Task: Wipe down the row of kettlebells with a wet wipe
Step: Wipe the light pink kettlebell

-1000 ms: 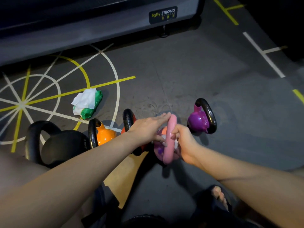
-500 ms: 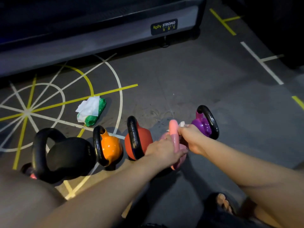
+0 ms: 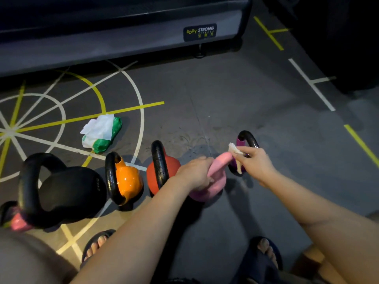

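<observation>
My right fingers (image 3: 249,153) pinch the wet wipe (image 3: 233,148) at the handle of the pink kettlebell (image 3: 215,186), mid-frame.
Left hand (image 3: 194,174) grips that handle; the purple kettlebell (image 3: 248,138) (black handle showing) sits mostly hidden behind my right hand (image 3: 255,162).

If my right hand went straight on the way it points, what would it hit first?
Most likely the pink kettlebell handle. The right hand pinches the wipe just beside its top, though depth is hard to judge.

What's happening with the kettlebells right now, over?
Left hand grips pink kettlebell handle. Right hand pinches wet wipe at handle top. Nothing blocking; purple kettlebell close behind.
</observation>
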`<state>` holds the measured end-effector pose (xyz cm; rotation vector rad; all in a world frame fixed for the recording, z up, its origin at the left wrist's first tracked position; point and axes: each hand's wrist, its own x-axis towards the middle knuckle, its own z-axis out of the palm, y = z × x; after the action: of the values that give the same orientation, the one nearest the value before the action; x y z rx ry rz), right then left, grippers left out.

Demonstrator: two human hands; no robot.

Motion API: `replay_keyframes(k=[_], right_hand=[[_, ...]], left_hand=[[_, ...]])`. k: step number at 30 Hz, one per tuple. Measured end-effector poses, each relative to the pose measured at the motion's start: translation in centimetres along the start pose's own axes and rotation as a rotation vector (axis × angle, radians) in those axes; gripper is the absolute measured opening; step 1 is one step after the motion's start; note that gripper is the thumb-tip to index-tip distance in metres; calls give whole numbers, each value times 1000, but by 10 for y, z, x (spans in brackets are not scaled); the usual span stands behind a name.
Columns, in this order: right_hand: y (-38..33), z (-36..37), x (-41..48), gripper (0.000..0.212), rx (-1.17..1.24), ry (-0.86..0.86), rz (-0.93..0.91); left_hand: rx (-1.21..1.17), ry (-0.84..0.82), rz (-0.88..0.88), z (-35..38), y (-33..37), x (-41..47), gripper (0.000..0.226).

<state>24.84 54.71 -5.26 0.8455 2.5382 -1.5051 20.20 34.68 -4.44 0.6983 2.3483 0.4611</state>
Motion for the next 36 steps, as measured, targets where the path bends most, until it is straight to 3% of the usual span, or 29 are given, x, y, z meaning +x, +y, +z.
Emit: replay_keyframes(k=[5,8,10,12,16,18,20,26,29,32,36], right_hand=[[9,-12,17,13,21,72,23],[15,-6,15,14,-59,-168,39],[25,-1,17,12,-308,-340,-35],[32,0,17,7,-454,-405,-70],[37,4,-4,16,-140,-494,31],[34,7,-13,30,77,-500,242],[36,7,-17,24,178,-504,366],[52,7,-19,68,-144,-488,232],[58,7,-14,59,-187,-497,230],[44,9,-13,70,-118,-490,301],[12,10,-13,55,30,-532,393]], left_hand=[[123,5,97,8,5,2,46],[224,-56,237,-5,7,10,50],[296,-65,321,-13,-1,17,60],[282,-76,361,-14,-13,21,63],[248,-16,336,-2,-15,17,64],[260,0,305,2,-12,16,73],[249,1,280,3,-11,17,76],[250,64,291,10,-15,18,66],[253,86,299,13,-16,16,64],[256,97,295,12,-13,14,62],[251,112,297,11,-14,13,62]])
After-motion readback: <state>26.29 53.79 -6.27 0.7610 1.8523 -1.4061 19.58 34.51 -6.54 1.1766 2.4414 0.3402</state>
